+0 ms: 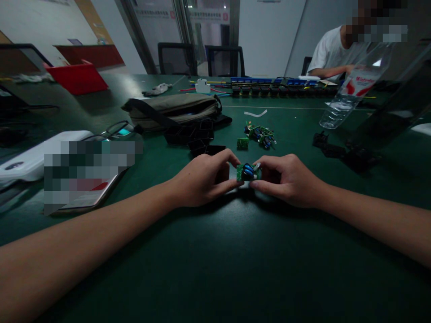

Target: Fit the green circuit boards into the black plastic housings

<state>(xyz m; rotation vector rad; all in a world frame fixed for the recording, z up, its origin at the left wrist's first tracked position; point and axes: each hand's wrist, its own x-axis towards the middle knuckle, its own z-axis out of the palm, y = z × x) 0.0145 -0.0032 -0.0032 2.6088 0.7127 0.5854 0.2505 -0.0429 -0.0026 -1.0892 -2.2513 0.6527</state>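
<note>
Circuit board (248, 171) pinched between the fingertips of the left hand (205, 181) and the right hand (288, 181), just above the surface (215, 260).
The left thumb and forefinger pinch its green end, while the right ones pinch the other; if the two pulled or twisted unevenly, the small parts could bend, or a narrow grip could slip and drop it below the hands. Its long axis seems to run crosswise, from left hand to right, with the blue coil (248, 170) facing the wearer; which end counts as its front cannot be told.
</note>
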